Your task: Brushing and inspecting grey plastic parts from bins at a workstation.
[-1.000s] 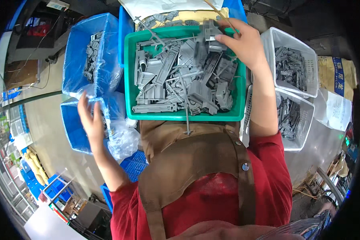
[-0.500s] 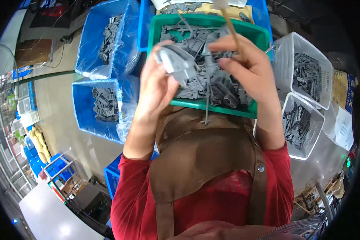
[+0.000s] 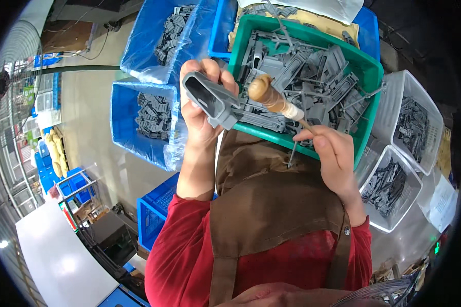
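Grey concrete floor (image 3: pixel 95 128) fills the left side of the frame, with blue crates (image 3: pixel 77 181) stacked at the lower left and a white sheet-like surface (image 3: pixel 61 261) below them. Right of that, in the upper left centre, stand two blue bins (image 3: pixel 119 117) lined with clear plastic, each holding dark grey plastic parts (image 3: pixel 151 115).

At the centre, the left hand (image 3: pixel 202 115) is raised in front of the bins, its grip wrapped firmly around a grey plastic housing (image 3: pixel 212 100), a tapered hollow piece whose rectangular open mouth faces the camera. Just right of it, a tool with a wooden handle (image 3: pixel 274 100) slants across the middle of the frame, its rounded butt end close beside the housing. The right hand (image 3: pixel 333 156) holds the tool's lower end, fingers pinched closed around the thin shaft below the handle, with a thin metal tip pointing down from the hand toward the brown apron (image 3: pixel 276 204) and red sleeves (image 3: pixel 176 256) in the lower centre.

Behind both hands, in the upper centre, a green bin (image 3: pixel 371 66) is heaped with tangled grey moulded parts (image 3: pixel 312 71). At the right edge sit two white bins (image 3: pixel 420 105), one above the other, each with dark grey parts inside.
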The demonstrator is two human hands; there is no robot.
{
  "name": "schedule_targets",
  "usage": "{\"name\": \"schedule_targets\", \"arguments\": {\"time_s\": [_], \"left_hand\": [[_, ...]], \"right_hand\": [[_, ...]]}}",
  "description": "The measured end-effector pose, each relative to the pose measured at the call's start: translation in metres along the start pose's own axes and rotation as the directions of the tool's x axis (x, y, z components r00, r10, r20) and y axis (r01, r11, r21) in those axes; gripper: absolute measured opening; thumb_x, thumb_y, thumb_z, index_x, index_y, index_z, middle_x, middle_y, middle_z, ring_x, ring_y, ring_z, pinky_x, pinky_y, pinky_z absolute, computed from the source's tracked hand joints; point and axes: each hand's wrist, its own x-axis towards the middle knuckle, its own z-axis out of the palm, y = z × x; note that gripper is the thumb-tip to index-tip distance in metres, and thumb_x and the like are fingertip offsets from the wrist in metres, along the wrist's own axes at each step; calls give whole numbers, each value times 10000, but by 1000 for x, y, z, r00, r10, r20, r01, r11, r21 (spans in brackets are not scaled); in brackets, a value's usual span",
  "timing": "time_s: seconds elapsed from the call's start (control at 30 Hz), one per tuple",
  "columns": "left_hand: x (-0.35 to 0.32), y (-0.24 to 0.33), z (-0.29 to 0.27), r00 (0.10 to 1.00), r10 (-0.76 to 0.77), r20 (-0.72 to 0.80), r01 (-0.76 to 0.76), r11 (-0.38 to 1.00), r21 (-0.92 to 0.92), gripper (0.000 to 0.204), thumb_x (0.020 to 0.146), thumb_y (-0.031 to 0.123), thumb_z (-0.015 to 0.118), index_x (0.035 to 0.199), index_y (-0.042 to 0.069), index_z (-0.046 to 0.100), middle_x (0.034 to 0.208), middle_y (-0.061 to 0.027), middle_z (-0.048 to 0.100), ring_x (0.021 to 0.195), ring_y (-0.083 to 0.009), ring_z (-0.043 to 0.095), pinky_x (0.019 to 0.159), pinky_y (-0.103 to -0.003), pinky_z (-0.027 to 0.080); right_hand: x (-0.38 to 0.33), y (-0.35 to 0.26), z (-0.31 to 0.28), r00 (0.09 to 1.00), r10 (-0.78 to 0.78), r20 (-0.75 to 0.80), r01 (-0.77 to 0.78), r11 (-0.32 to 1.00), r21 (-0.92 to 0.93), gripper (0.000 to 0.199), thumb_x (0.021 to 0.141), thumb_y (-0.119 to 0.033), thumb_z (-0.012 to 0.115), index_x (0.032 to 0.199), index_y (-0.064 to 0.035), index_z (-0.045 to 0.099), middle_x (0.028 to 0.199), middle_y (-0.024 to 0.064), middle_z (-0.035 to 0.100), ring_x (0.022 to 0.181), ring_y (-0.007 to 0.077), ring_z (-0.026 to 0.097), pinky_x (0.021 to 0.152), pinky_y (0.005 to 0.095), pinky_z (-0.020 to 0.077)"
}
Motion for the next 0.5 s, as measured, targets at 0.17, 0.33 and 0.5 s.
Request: {"name": "schedule_targets", "arguments": {"time_s": [0.17,0.33,0.5], "left_hand": [[-3,-5,-1,999,-6,54,3,999,46,504,739,349,699,1139,181,443,886,-5,392,745,-157,386,626,-260,318],[-2,-5,2,999,14,31,-15,1000,24,551,681,373,753,1114,199,460,876,0,383,736,-163,377,629,-266,313],[-5,-4,-3,1000,4,-26,-5,1000,-5,602,654,383,796,1126,209,465,865,-9,385,696,-174,381,600,-266,324]], "right_hand": [[2,-3,3,991,32,131,-30,999,-18,268,908,-147,442,835,23,636,685,97,596,532,138,489,506,266,364],[-4,4,12,963,-109,245,143,982,-125,249,902,-126,446,813,30,617,705,117,612,590,185,585,547,276,434],[3,-5,5,987,-3,161,10,999,-39,156,868,-56,484,799,21,601,696,108,605,584,223,592,545,285,443]]}}
